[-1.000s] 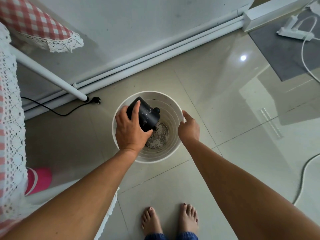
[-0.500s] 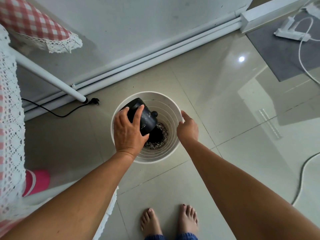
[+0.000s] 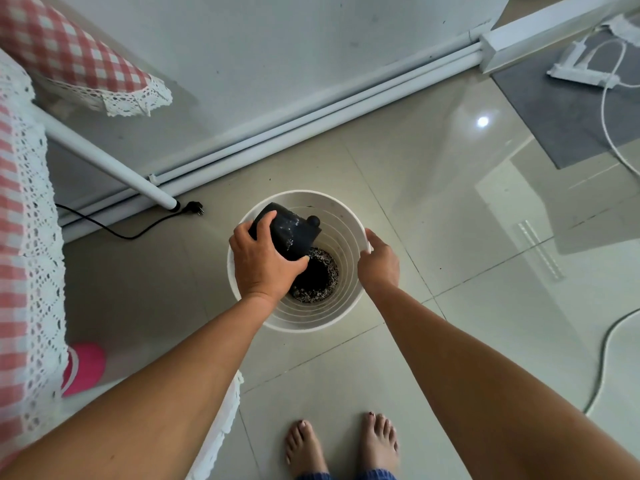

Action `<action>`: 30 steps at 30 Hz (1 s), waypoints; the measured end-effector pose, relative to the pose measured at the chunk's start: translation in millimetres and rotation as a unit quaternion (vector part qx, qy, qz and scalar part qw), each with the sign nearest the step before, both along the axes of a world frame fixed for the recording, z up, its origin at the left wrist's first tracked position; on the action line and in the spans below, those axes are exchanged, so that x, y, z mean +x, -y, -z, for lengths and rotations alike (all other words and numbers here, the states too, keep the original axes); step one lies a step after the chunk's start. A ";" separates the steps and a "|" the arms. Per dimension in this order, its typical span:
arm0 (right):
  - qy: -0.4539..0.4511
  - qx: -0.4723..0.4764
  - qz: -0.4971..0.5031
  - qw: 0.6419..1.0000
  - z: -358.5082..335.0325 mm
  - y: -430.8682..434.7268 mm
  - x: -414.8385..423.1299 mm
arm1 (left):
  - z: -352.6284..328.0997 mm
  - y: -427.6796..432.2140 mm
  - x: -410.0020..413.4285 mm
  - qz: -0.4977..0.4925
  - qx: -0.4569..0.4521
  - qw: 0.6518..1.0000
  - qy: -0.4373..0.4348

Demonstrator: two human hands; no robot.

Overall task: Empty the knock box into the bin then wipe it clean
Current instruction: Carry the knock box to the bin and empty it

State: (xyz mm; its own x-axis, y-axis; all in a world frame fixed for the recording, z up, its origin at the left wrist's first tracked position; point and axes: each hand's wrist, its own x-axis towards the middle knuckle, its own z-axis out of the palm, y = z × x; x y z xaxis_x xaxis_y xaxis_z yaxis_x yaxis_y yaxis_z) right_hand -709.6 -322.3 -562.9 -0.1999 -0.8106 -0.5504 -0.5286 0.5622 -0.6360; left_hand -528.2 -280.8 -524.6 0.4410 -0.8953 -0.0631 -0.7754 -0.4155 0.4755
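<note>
since second ago, dark grounds pile on bin floor grown, knock box tipped steeper. white bin (image 3: 349, 308) on tiled floor (image 3: 450, 237); right hand (image 3: 378, 263) clasps its rim. black knock box (image 3: 294, 233) upturned over bin mouth, left hand (image 3: 265, 265) wrapped round its body. coffee grounds (image 3: 318, 277) at bottom. advice: keep mouth below rim, tap for stuck residue, hold bin steady.

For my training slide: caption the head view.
Left hand tips black knock box over white bin; right hand steadies rim.
</note>
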 end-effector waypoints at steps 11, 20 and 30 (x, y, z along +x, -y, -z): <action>-0.033 -0.032 -0.017 0.999 -19.5 4.5 1.2 | -17.3 23.0 25.5 -0.145 0.096 0.880 -0.441; 0.213 -0.070 -0.040 0.974 -110.3 34.6 10.2 | -82.4 33.2 38.2 -0.095 0.169 0.853 -0.484; 0.253 -0.037 -0.160 0.953 -231.8 53.6 5.0 | -203.0 44.1 43.0 -0.018 0.201 0.851 -0.484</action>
State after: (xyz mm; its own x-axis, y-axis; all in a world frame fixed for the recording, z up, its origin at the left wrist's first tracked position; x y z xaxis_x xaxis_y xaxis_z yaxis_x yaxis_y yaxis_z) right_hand -704.6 -375.9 -331.1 0.3399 -0.8262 -0.4493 -0.2804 0.3670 -0.8869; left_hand -485.3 -324.9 -321.6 0.0343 -0.7029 -0.7104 -0.0842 -0.7104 0.6988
